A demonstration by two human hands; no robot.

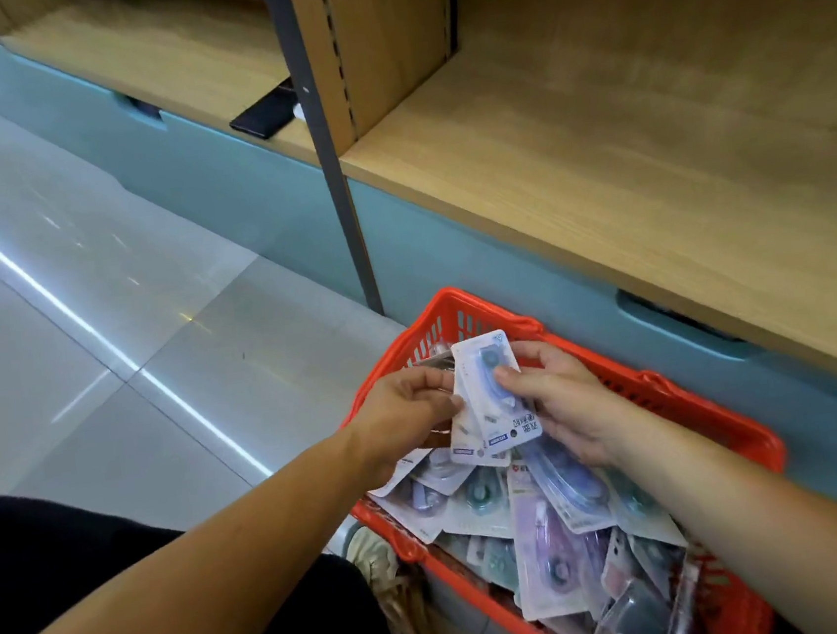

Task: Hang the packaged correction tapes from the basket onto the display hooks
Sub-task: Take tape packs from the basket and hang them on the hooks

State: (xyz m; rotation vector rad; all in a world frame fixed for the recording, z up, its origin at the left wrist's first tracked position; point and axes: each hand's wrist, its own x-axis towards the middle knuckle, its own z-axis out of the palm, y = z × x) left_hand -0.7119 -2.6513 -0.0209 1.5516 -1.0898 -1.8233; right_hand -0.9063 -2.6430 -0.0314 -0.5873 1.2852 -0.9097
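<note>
Head view: left hand (405, 411), right hand (567, 404) both pinching fanned correction tape packs (492, 420) over red basket (663, 381), 5 o'clock. Advice: square cards, align hang-holes before lifting. Hooks unseen.

Both bare forearms extend in from the bottom corners and meet at centre. The left hand (408, 413) is knuckles up, its thumb and curled fingers pinching the left edge of a small stack of packaged correction tapes (500, 422). The right hand (567, 404) grips the opposite side, thumb laid across the front pack, fingers tucked behind. The hands sit close together.
</note>
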